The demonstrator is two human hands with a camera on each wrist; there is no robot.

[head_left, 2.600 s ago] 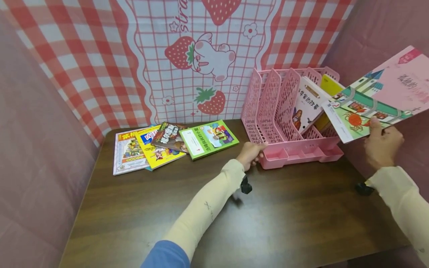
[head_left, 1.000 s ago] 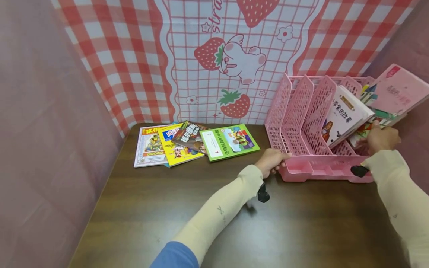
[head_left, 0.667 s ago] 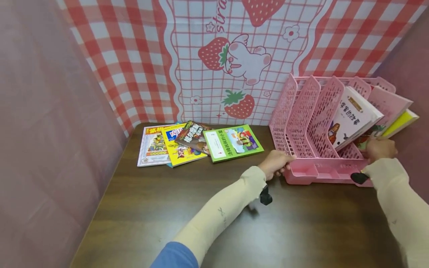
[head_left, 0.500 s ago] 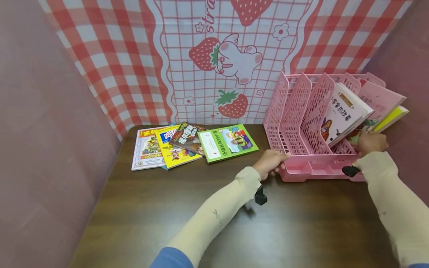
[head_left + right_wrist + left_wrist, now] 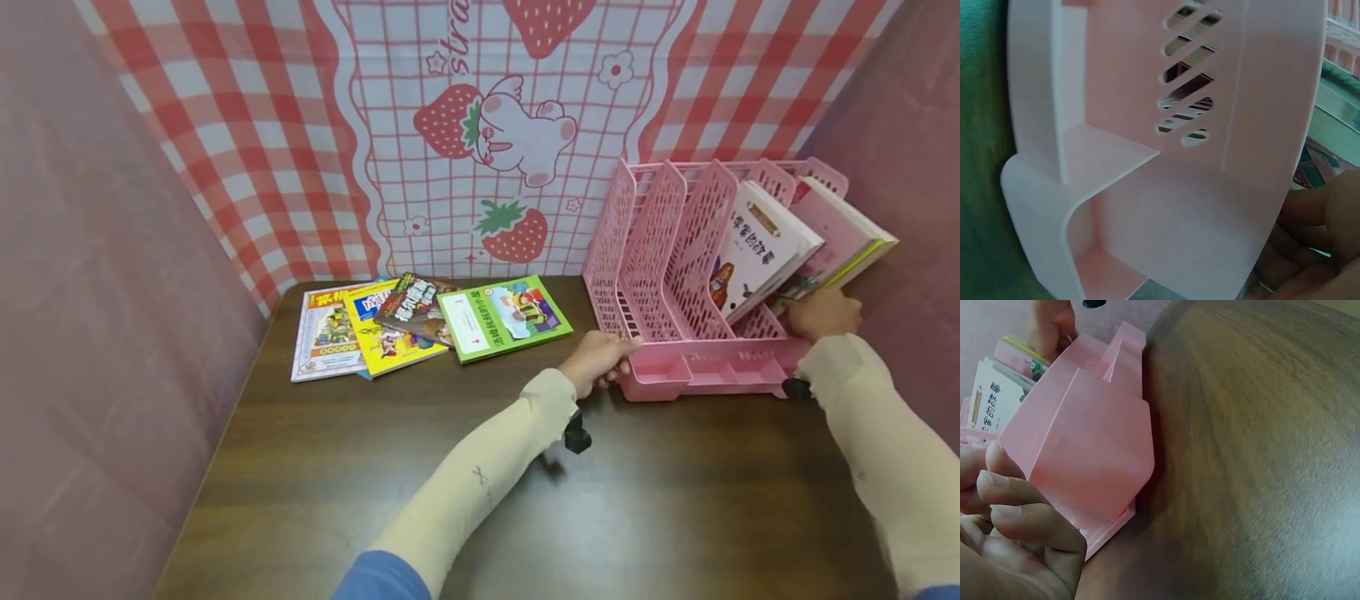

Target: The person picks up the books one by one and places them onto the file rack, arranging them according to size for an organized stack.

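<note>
A pink desktop file rack [image 5: 712,350] with upright mesh dividers stands at the right rear of the table. My left hand [image 5: 596,360] grips its front left corner; in the left wrist view the fingers [image 5: 1029,519] are curled by that corner. My right hand [image 5: 827,314] holds the lower front edge of a pink picture book [image 5: 832,242] in the rightmost part of the rack. That book leans right against a yellow-edged book [image 5: 870,254]. White-covered books [image 5: 757,246] lean in the compartment to the left. The rack's front wall [image 5: 1179,206] partly covers the right fingers in the right wrist view.
Left of the rack, several children's books overlap on the brown table [image 5: 375,467]: a green one [image 5: 506,317], a dark one [image 5: 416,308], a yellow one [image 5: 390,342] and a pale one [image 5: 326,342]. A checked strawberry cloth [image 5: 487,167] hangs behind.
The pink book has gone from beside the rack, held up at right, down into its right part, and now leans flush with the yellow-edged book. My left hand has kept its grip.
</note>
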